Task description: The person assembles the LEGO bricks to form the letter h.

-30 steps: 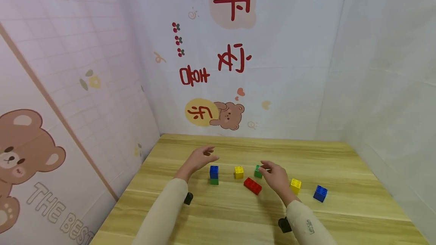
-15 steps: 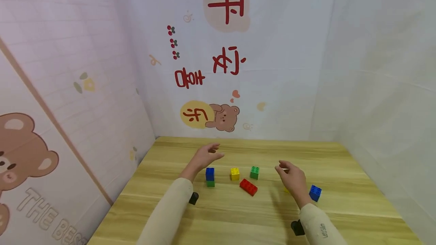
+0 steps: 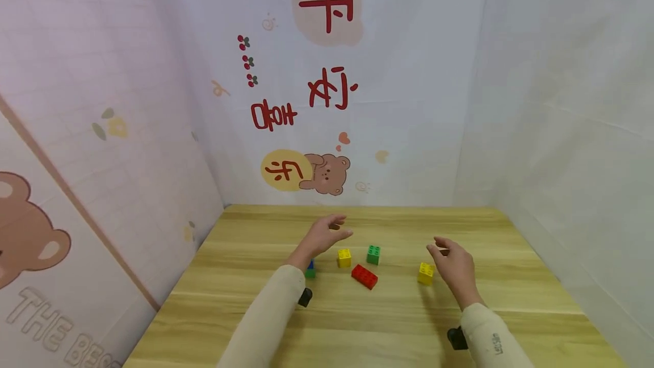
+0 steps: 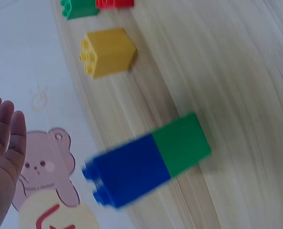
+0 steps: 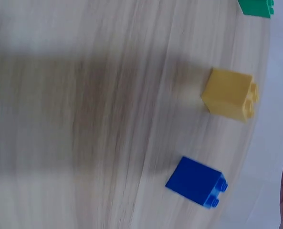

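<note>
Both hands (image 3: 322,236) (image 3: 456,268) relaxed & apart over wood-grain tbl (image 3: 378,322), printed white wall (image 3: 414,84) behind

Cream sleeves (image 3: 269,314), dark lettering (image 3: 497,343) on the right, black wrist cameras (image 3: 457,338)

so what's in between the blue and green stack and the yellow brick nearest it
Only bare tabletop separates the stack from that yellow brick, seen best in the left wrist view.

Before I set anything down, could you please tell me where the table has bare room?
Bare table lies between the sleeves, nearer than the red brick, and between the green block and the backdrop. The brick, green block and left yellow block crowd together.
</note>
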`<action>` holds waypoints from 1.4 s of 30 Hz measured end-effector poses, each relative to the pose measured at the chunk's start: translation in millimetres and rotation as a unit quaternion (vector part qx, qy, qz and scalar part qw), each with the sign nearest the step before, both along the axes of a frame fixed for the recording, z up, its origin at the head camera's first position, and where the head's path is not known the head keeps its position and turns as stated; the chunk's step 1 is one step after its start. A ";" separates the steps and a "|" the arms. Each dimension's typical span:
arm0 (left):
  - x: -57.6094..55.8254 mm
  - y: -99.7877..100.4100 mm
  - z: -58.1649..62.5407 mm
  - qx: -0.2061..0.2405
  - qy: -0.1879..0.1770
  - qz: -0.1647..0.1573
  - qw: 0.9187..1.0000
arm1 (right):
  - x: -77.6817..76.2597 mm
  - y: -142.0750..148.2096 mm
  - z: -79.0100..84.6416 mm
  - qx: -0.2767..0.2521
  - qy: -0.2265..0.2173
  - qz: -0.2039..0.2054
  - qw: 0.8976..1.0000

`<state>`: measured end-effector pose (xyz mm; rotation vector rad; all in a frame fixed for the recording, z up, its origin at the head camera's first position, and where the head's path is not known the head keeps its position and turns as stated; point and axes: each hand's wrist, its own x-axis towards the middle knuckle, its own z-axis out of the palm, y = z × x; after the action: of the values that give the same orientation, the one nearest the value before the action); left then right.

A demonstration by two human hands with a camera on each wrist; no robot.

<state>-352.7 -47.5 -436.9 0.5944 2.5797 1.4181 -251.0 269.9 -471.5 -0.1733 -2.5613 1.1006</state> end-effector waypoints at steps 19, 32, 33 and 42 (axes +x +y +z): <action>7.2 79.0 -20.7 0.024 -0.017 -0.064 0.998 | 15.1 50.5 -9.4 -0.011 -0.024 -0.058 0.998; 18.7 126.1 -49.6 0.050 -0.057 -0.067 0.995 | 31.9 77.5 -30.3 -0.038 -0.089 -0.048 0.994; 19.4 128.9 -51.5 0.048 -0.057 -0.069 0.995 | 32.2 78.6 -31.6 -0.042 -0.098 -0.045 0.993; 21.4 152.8 -76.2 0.059 -0.087 -0.074 0.992 | 31.2 85.4 -47.0 -0.078 -0.158 -0.029 0.984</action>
<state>-331.3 105.3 -513.2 0.6336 2.2815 1.5092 -219.7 355.4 -518.5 -0.4954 -2.7180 1.3464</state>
